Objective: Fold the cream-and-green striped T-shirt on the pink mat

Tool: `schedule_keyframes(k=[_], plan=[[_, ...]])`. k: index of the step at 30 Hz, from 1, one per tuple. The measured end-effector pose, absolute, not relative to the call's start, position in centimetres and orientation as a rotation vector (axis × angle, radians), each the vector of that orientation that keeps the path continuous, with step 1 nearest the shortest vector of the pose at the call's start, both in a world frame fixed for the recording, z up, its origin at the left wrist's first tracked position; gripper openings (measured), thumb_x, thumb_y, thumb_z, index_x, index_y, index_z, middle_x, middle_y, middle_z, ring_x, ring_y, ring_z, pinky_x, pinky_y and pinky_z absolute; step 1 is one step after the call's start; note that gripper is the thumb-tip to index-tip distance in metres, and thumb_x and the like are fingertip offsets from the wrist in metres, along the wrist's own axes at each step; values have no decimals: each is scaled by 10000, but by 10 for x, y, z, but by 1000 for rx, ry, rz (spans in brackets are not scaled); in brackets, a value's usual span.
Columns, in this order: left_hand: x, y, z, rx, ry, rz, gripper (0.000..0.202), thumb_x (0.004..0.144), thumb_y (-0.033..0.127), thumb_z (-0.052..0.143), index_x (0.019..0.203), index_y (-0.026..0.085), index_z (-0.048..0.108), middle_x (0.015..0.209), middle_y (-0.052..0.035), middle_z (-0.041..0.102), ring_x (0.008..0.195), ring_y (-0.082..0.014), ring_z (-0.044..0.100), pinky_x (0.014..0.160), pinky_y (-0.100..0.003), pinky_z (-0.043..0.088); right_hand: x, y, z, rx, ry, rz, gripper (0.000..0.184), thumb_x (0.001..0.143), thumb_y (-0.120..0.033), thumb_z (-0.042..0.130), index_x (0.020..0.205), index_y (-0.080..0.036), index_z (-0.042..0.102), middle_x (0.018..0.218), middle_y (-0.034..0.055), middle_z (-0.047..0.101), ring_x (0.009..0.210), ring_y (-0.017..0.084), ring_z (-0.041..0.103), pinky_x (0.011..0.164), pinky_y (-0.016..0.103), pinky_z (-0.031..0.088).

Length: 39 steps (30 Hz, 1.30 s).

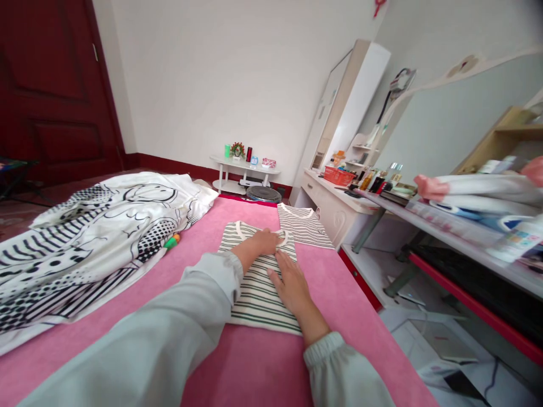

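A white shirt with dark green stripes (265,302) lies folded into a rectangle on the pink bed cover, its pale round neckline pointing away from me. My left hand (263,243) reaches across to the neckline with its fingers curled at the collar; the fingertips are partly hidden. Flat on the right side of the same shirt rests my right hand (292,284), thumb apart from the fingers. Just beyond, toward the far right corner of the bed, is a second folded striped shirt (303,225), touched by neither hand.
A rumpled black-and-white patterned quilt (139,220) covers the left of the pink bed (314,316). Along the right stand a dressing table (326,195) with bottles and a red basket (339,176). A small white table (246,164) is against the far wall.
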State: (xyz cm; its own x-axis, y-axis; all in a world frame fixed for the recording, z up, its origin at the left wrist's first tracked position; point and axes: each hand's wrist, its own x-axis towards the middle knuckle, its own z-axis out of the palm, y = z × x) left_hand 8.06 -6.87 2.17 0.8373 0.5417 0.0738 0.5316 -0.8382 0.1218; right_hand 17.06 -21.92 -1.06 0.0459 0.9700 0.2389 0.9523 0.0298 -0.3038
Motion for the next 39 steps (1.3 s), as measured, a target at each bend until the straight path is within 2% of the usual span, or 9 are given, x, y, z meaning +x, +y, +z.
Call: schedule_keyframes(k=[2,5,10,17,24,29,32,36,39], plan=[[60,-80,23,2935,808,174,458,834,166,462,1267,290,548,1428,-26,455,1218,-253,483,1008,-400,374,171,-219,-11,-1951,-1936,51,577,939,-442,342,1437,-151,355,1507,53,327,1406,217,239,1141,382,204],[25,-103,19,2950,807,272,475,891,190,380,1355,247,462,1472,-55,392,1305,-235,406,1087,-420,285,170,-219,-11,-1951,-1945,26,575,941,-429,340,1437,-139,352,1506,58,328,1403,214,245,1139,376,204],[-27,-116,3,2794,1125,525,582,930,404,365,1456,173,269,1532,-107,261,1401,-233,244,1139,-416,195,168,-220,-10,-1968,-1954,-17,557,938,-414,353,1423,-143,376,1491,78,357,1390,226,272,1128,383,216],[-39,-70,-3,2628,1377,472,645,931,453,330,1458,99,219,1501,-164,309,1381,-236,293,1102,-366,261,169,-219,-11,-1942,-1963,-54,547,937,-406,351,1407,-130,400,1471,82,392,1372,220,310,1125,365,232],[-29,-46,-13,2582,1390,292,661,930,564,227,1467,179,240,1559,-110,161,1434,-258,119,1132,-481,128,170,-217,-10,-1982,-1944,14,559,939,-426,347,1429,-160,369,1500,67,341,1393,227,268,1131,396,224],[-38,-66,-12,2575,1415,187,720,925,587,207,1481,130,185,1559,-150,105,1438,-270,72,1127,-485,133,170,-218,-11,-1969,-1938,33,549,934,-416,363,1422,-165,381,1498,70,346,1393,223,268,1132,404,221],[-51,-97,-7,2604,1404,119,756,921,600,197,1478,89,188,1555,-170,93,1437,-276,71,1130,-461,142,175,-218,-14,-1849,-1895,51,522,902,-381,429,1367,-145,464,1453,84,419,1361,210,335,1121,365,256],[-66,-150,9,2627,1468,-3,741,925,568,225,1461,56,242,1542,-185,166,1426,-291,146,1108,-452,219,191,-218,-6,-1779,-1673,130,370,841,-266,460,1134,-161,660,1211,72,645,1143,189,568,1005,302,399],[-71,-182,24,2595,1692,24,651,894,559,345,1329,94,481,1396,-211,449,1297,-348,399,988,-480,373,204,-224,10,-1941,-1487,119,332,825,-255,451,1031,-200,706,1027,51,716,972,194,644,858,287,467]])
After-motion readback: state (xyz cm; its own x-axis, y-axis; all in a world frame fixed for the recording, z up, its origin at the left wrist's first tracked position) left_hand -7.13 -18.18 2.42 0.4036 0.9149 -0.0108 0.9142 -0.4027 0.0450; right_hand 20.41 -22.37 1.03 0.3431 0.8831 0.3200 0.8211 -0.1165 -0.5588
